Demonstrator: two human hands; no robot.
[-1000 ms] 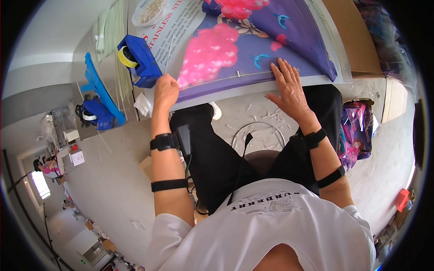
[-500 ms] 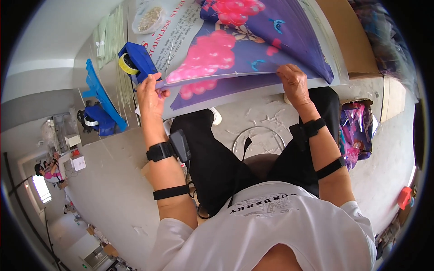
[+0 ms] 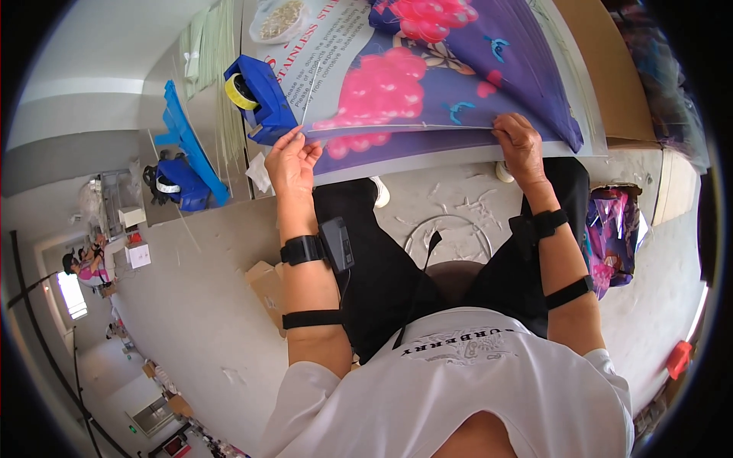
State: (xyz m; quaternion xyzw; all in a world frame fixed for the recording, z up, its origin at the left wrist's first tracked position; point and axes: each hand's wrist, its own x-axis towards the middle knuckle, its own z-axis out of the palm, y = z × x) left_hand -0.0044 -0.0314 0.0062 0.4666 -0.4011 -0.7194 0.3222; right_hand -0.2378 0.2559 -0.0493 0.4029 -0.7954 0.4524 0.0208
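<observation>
A purple printed sheet [image 3: 435, 103] with pink, balloon-like clusters and small blue birds lies in front of me. Along its near edge runs a thin white rod [image 3: 397, 126], with a strip of the sheet showing on my side of it. My left hand [image 3: 292, 162] is at the sheet's near left corner, thumb and fingertips pinched together at the rod's end. Farther right, my right hand [image 3: 521, 146] is closed on the rod and the sheet's edge. What lies inside its fingers is hidden.
A blue tape dispenser [image 3: 263, 99] with yellow tape stands beside my left hand. Behind it are a clear bowl of small pieces [image 3: 281, 21] and a bundle of pale rods [image 3: 210, 49]. An opened bag of printed material [image 3: 613, 229] sits on the floor at right.
The whole scene has shifted right in the picture. My left fingers have drawn together at the sheet's corner, and the near edge looks flatter. My right hand keeps its grip.
</observation>
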